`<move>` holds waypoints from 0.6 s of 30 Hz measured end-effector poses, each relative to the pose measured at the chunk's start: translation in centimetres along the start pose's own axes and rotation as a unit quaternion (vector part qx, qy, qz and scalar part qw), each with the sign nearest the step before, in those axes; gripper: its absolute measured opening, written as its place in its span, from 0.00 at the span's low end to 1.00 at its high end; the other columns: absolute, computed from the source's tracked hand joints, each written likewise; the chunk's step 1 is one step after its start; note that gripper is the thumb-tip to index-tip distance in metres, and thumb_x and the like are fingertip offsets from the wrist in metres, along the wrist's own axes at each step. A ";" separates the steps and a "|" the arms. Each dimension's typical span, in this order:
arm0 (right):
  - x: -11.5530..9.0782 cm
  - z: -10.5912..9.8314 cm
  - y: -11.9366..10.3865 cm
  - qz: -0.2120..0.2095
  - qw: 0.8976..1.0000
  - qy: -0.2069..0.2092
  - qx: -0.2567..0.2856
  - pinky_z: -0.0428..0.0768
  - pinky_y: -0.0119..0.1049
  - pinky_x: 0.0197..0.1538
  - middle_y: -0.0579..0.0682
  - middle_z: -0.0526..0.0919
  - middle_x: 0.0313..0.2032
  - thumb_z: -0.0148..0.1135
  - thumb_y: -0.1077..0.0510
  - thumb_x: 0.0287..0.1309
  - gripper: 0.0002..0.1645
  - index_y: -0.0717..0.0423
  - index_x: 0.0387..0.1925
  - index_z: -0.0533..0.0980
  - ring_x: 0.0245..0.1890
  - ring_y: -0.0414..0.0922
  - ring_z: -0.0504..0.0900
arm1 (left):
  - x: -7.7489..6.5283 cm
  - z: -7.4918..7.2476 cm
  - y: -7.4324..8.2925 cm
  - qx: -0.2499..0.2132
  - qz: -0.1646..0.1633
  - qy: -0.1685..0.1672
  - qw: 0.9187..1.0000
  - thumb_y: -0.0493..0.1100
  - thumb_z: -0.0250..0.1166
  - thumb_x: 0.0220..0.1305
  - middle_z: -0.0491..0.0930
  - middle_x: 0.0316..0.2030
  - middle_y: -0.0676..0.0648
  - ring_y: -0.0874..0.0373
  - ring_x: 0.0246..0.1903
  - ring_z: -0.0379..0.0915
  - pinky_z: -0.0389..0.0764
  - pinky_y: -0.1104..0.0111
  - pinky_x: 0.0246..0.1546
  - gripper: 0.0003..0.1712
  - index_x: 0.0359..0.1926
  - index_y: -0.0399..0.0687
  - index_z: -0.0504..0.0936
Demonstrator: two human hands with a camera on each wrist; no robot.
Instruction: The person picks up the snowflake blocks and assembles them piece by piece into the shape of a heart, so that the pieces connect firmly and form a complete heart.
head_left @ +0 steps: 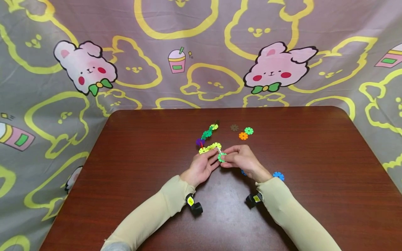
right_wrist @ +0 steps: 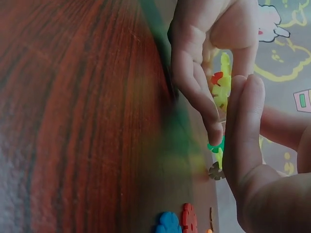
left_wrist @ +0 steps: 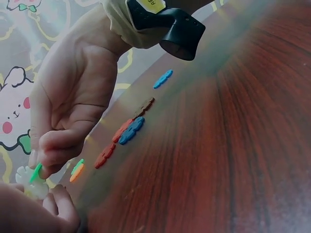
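Note:
A linked chain of small notched plastic discs, snowflake-like, curves across the table in the head view, with yellow (head_left: 203, 150), purple (head_left: 200, 142) and dark green (head_left: 207, 133) pieces. My left hand (head_left: 201, 166), palm partly upward, holds the near end of the chain at a white notched disc (left_wrist: 30, 180). From the right, my right hand (head_left: 243, 161) pinches a light green notched disc (head_left: 222, 157) between thumb and fingers. The green disc stands edge-on against the white one in the left wrist view. In the right wrist view, fingers hide this joint.
Beyond the right hand lie loose brown (head_left: 234, 128), orange (head_left: 243, 136) and light green discs (head_left: 248, 130). A blue disc (head_left: 278, 176) lies beside the right wrist. Red (left_wrist: 104, 155) and blue discs show under the right arm. A patterned curtain (head_left: 201, 52) hangs behind the table.

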State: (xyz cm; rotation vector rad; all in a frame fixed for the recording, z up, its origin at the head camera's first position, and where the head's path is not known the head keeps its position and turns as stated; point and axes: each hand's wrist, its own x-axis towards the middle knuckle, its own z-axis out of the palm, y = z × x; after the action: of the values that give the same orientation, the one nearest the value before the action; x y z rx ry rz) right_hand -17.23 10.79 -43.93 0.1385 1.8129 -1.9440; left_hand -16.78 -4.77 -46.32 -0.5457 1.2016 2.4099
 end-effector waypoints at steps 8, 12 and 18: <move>0.0 0.0 0.0 -0.001 1.000 -0.007 -0.004 0.85 0.35 0.39 0.56 0.84 0.33 0.60 0.70 0.58 0.22 0.79 0.51 0.67 0.27 0.42 0.86 | -0.7 -0.4 0.3 0.005 -0.019 -0.005 1.000 0.34 0.56 0.69 0.75 0.60 0.41 0.57 0.51 0.79 0.70 0.57 0.64 0.20 0.61 0.35 0.72; 0.1 0.0 0.2 -0.001 1.000 -0.008 -0.006 0.85 0.35 0.39 0.57 0.83 0.34 0.61 0.69 0.59 0.21 0.78 0.51 0.68 0.28 0.42 0.86 | -1.4 -0.6 0.3 0.015 -0.024 -0.014 1.000 0.34 0.54 0.70 0.74 0.60 0.40 0.55 0.53 0.78 0.70 0.57 0.64 0.21 0.62 0.33 0.70; 0.2 -0.1 0.4 0.002 1.000 -0.022 -0.013 0.85 0.35 0.39 0.56 0.84 0.32 0.59 0.69 0.60 0.21 0.78 0.52 0.67 0.28 0.42 0.87 | -2.3 -1.2 -0.1 0.069 -0.068 -0.040 0.994 0.38 0.51 0.72 0.83 0.47 0.44 0.53 0.51 0.79 0.70 0.55 0.64 0.20 0.61 0.34 0.71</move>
State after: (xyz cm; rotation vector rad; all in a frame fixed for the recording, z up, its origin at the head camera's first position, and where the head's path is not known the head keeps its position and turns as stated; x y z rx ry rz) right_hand -17.28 10.85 -44.36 0.0897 1.8070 -1.9058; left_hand -14.55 -6.06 -45.91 -0.4674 1.2447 2.1949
